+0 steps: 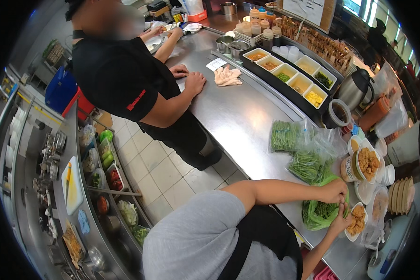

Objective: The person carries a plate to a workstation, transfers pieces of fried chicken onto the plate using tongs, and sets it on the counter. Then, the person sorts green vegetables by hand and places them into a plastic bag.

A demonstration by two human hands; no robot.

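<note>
My left hand (pixel 333 190) reaches over the right side of an open green plastic bag (pixel 316 218), which holds thin green vegetables. Just below it, my right hand (pixel 341 219) is raised at the bag's rim. The fingertips and thumbs of both hands meet; whatever is pinched between them is too small to tell. Beside my right hand stands a white bowl of fried pieces (pixel 356 221). Clear bags of green beans (pixel 288 135) lie on the steel counter (pixel 231 122) behind the green bag. A larger bowl of fried food (pixel 368 162) sits above my left hand.
Across the counter stands a co-worker in black (pixel 115 70), hands resting on its edge. Raw-looking pale meat (pixel 227 76) lies near a paper slip. Along the far side are a rack of topping containers (pixel 283 76), squeeze bottles (pixel 255 28) and a steel jug (pixel 353 89). Stacked plates (pixel 400 196) stand at right.
</note>
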